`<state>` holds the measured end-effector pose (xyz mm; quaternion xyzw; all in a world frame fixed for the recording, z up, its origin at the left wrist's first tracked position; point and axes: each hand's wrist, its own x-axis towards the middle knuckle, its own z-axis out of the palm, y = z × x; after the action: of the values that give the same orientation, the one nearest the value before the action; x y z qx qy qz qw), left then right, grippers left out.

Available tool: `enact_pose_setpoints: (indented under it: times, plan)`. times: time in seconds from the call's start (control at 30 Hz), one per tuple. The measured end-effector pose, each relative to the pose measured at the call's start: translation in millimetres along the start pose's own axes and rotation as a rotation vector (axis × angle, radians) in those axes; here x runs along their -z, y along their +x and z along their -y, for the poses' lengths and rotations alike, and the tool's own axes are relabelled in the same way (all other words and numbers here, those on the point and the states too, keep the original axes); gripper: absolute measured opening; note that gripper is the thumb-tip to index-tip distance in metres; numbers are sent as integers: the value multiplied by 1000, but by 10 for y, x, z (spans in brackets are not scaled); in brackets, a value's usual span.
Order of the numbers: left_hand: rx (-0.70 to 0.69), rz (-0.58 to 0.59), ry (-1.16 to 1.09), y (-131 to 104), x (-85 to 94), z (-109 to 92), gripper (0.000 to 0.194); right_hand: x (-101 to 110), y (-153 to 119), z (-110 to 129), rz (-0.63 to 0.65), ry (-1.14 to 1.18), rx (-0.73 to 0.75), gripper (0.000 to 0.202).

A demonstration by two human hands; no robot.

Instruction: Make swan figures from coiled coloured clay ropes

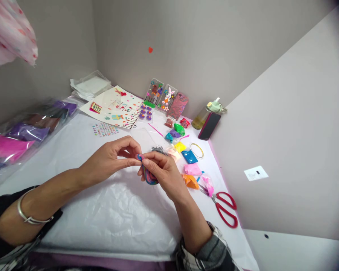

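A long strand of modelling clay (149, 178), swirled in pink, blue and purple, is folded over in my hands above the white-covered table. My left hand (114, 155) pinches its upper end between thumb and fingertips. Closed around the rest of the strand is my right hand (164, 171), its thumb pressed near the same end. Part of the clay is hidden by the right fingers. Just behind the right hand lie a dark packet (158, 149) and a yellow clay packet (180, 146). A blue clay packet (190, 156) sits to their right.
Red-handled scissors (226, 210) lie at the right edge near an orange clay packet (190, 181). A phone (209, 127) leans on a bottle (199, 119). Decorated phone cases (167, 98) stand against the wall. Left are a sticker sheet (105, 129) and bagged clay (28, 131).
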<state>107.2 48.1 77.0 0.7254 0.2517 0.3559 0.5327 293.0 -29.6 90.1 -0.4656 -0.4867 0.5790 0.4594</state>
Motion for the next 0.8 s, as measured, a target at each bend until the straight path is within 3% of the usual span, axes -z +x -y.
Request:
enact_pose_setpoints:
  times: [0.17,0.27,0.57,0.8]
  plan:
    - [6,39,28,-4,35,-22,24,35,1,7,-44,-21,5,32]
    - [6,63,79,-11,64,-57,20,65,-5,8,-48,-44,14,29]
    - [-74,-54,113,-23,48,-51,13,77,-13,27,-41,-70,9,32]
    - [-59,-8,59,-31,-13,-3,12,64,-7,30,-37,-50,-16,31]
